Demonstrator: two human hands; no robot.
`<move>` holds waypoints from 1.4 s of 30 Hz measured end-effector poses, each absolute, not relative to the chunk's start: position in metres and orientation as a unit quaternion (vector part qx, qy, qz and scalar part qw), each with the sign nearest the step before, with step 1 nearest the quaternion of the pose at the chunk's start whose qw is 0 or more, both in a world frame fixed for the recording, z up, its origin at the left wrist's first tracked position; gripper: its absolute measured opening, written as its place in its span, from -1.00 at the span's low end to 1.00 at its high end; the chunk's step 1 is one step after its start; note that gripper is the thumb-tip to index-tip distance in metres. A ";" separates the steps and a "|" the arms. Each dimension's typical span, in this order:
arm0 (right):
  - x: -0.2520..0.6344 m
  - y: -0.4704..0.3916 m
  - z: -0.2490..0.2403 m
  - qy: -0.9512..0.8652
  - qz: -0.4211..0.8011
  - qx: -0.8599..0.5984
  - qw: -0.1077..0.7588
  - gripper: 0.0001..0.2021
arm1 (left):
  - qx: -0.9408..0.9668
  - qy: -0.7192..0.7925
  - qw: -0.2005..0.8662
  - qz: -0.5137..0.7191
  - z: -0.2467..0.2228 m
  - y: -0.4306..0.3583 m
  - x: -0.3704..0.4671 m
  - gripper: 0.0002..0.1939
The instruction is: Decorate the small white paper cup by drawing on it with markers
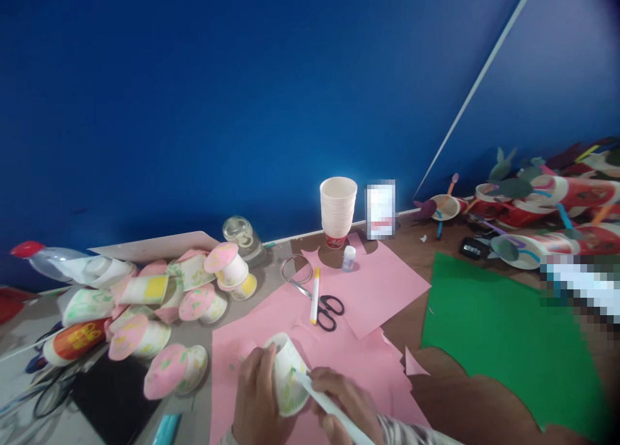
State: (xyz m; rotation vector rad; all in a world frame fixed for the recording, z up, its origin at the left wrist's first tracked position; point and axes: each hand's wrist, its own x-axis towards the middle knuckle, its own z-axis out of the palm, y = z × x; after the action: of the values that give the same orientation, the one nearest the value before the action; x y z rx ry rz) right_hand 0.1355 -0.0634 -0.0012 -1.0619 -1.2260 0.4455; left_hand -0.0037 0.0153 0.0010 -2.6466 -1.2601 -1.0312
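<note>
Steadying the cup [289,383] over the pink paper [223,380], our left hand [259,387] curls its fingers around one side, while our right hand [346,396] pinches the pen [334,411], its tip at the green- and yellow-marked wall. We do well to hold firmly without denting the cup, draw lightly, and turn it so fresh marks stay clear of our fingers.
</note>
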 end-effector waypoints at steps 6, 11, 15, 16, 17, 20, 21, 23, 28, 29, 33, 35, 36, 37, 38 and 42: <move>0.137 -0.063 -0.002 -0.546 0.203 -0.470 0.663 -0.70 | -0.850 -0.403 0.019 -0.338 0.001 0.015 -0.004 -0.12; 0.136 -0.064 -0.003 -0.538 0.219 -0.463 0.669 -0.72 | -0.848 -0.410 0.002 -0.335 0.000 0.015 -0.004 -0.05; 0.136 -0.068 -0.004 -0.543 0.245 -0.467 0.654 -0.71 | -0.849 -0.408 0.014 -0.336 0.002 0.015 -0.002 -0.05; 0.136 -0.068 -0.004 -0.541 0.248 -0.465 0.655 -0.71 | -0.851 -0.406 0.007 -0.334 0.003 0.015 -0.002 -0.07; 0.136 -0.068 -0.005 -0.540 0.249 -0.462 0.658 -0.71 | -0.852 -0.406 0.002 -0.332 0.005 0.015 -0.001 -0.10; 0.136 -0.066 -0.004 -0.554 0.248 -0.442 0.660 -0.70 | -0.852 -0.399 -0.005 -0.339 0.009 0.015 0.001 -0.22; 0.136 -0.065 -0.004 -0.558 0.247 -0.436 0.662 -0.70 | -0.851 -0.396 -0.002 -0.345 0.011 0.015 0.002 -0.24; 0.135 -0.064 -0.002 -0.555 0.243 -0.431 0.669 -0.71 | -0.850 -0.391 0.001 -0.353 0.012 0.015 0.003 -0.25; 0.134 -0.061 0.002 -0.543 0.232 -0.434 0.681 -0.73 | -0.852 -0.390 0.012 -0.348 0.010 0.015 0.003 -0.23; 0.134 -0.061 0.003 -0.542 0.228 -0.436 0.681 -0.73 | -0.854 -0.389 0.011 -0.346 0.009 0.015 0.002 -0.21; 0.135 -0.061 0.003 -0.551 0.221 -0.440 0.674 -0.74 | -0.855 -0.392 0.000 -0.339 0.005 0.015 0.000 -0.17; 0.135 -0.062 0.002 -0.554 0.217 -0.445 0.669 -0.74 | -0.855 -0.392 -0.001 -0.339 0.005 0.015 0.000 -0.18; 0.135 -0.062 0.001 -0.553 0.215 -0.449 0.668 -0.74 | -0.855 -0.392 -0.001 -0.340 0.006 0.015 0.000 -0.18; 0.134 -0.062 0.001 -0.551 0.212 -0.452 0.668 -0.74 | -0.855 -0.391 -0.001 -0.340 0.006 0.015 0.000 -0.18; 0.134 -0.062 0.001 -0.550 0.209 -0.454 0.669 -0.74 | -0.855 -0.390 -0.002 -0.341 0.006 0.015 0.001 -0.18; 0.132 -0.062 0.002 -0.548 0.203 -0.457 0.671 -0.73 | -0.854 -0.392 -0.001 -0.343 0.007 0.015 0.000 -0.18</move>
State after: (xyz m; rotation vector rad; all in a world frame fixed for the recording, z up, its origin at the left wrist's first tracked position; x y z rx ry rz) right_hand 0.1322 -0.0625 0.0021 -1.0294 -1.2348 0.4575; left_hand 0.0004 0.0147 0.0065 -2.6842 -1.2312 -1.0791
